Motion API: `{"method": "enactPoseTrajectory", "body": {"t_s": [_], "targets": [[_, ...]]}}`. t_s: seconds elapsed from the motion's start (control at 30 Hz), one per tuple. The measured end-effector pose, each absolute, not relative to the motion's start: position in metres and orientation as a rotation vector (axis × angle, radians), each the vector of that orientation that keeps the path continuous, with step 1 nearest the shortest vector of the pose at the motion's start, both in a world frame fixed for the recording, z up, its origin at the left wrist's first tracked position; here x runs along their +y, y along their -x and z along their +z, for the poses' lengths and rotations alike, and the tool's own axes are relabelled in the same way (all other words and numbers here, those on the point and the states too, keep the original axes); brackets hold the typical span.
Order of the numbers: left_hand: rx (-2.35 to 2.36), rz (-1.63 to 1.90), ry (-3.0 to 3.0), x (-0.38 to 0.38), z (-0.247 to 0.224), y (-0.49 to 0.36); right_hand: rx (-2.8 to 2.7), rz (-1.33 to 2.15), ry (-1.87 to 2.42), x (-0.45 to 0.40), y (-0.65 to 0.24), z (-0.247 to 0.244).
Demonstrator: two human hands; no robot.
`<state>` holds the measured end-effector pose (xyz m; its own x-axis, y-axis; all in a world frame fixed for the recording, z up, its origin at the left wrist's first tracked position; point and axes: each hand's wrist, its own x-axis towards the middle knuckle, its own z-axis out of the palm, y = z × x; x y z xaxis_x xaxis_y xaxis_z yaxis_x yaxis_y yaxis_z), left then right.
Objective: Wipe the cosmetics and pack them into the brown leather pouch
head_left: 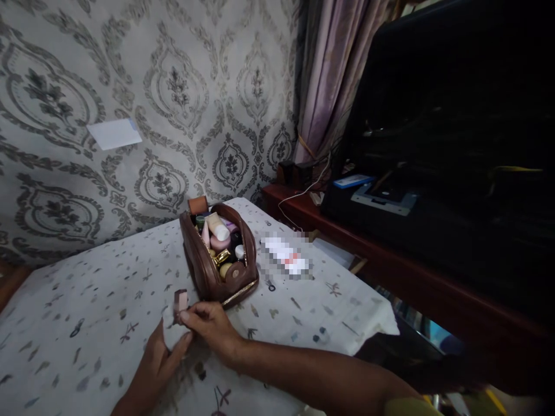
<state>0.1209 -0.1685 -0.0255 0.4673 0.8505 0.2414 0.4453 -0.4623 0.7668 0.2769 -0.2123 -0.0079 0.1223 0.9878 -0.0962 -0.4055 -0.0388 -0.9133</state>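
Note:
My left hand point(158, 361) is closed on a crumpled white tissue point(173, 332). Just above the tissue stands a small boxy pinkish item point(181, 300) with a darker side, too small to name for sure. The fingertips of my right hand point(217, 332) pinch the lower end of this item, against the tissue. Right behind my hands sits a brown leather toiletry bag point(197, 271), unzipped at the top. Inside it are a cream tube with a white cap point(218, 227) and several other cosmetics tubes and jars. A gold zipper pull point(222, 257) shows at its opening.
A white, partly red packet point(286, 256), blurred out, lies right of the bag on the patterned white tablecloth point(108, 312). A dark red cabinet point(368, 254) with a large black screen point(455, 144) stands at the right. A cable point(303, 193) hangs near the curtain point(327, 86).

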Motion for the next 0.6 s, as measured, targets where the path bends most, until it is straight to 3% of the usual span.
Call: {"method": "enactPoseTrajectory", "body": {"t_s": [0.3,0.6], "targets": [[1.168,0.981,-2.11,-0.154,-0.036,-0.112,-0.822,1.388,0.993,-0.216,-0.282,-0.005],[1.167,1.044,-2.018,-0.164,-0.001,-0.118,-0.916,1.266,0.958,-0.227,-0.285,0.017]]}}
